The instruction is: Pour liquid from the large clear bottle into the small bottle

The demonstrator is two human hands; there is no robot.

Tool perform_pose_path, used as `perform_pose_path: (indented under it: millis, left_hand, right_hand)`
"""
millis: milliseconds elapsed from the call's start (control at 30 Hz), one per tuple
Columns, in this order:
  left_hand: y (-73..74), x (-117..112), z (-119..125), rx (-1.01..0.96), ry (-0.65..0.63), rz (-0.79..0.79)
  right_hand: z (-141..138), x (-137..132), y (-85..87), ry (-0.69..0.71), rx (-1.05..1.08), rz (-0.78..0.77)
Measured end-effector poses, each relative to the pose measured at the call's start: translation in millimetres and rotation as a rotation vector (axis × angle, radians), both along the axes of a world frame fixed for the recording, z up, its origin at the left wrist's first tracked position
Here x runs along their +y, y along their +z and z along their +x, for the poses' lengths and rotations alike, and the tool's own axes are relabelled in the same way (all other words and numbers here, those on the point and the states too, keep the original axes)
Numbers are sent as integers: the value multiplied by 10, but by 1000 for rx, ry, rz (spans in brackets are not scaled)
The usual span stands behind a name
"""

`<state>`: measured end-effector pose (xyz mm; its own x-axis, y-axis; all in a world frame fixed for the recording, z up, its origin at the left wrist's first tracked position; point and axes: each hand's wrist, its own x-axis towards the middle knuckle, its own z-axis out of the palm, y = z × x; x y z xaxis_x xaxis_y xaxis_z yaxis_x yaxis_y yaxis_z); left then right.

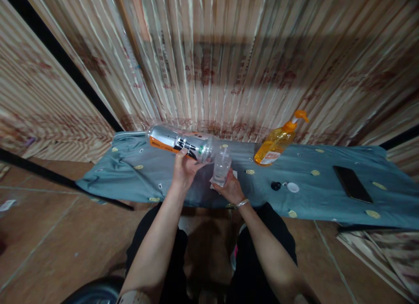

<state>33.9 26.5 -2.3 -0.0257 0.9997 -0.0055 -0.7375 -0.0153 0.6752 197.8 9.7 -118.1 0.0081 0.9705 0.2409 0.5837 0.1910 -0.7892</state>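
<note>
My left hand (183, 168) grips a large clear plastic bottle (178, 143) with an orange, white and black label. The bottle is tipped on its side, its mouth at the right over a small clear glass (221, 168). A thin stream of clear liquid runs from the bottle into the glass. My right hand (231, 188) is wrapped round the lower part of the glass, just above the blue-grey cloth (131, 169) that covers the low table. A thin bracelet sits on my right wrist.
An orange pump bottle (276, 141) stands to the right of the glass. A small black cap (276, 186) and a white lid (293, 187) lie nearby. A black phone (352, 183) lies at the far right. Striped curtain hangs behind; tiled floor below.
</note>
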Motion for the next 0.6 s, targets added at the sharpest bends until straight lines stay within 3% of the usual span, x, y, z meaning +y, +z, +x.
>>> perform_pose_path:
  millis: [400,600]
  left_hand:
    - [-298,74,-29,-325,-48,-311]
    - [-369,107,40,-471,-72,-284]
  right_hand:
    - [27,-15,6,-10,9,-17]
    - [38,-35,41,-2,-5,1]
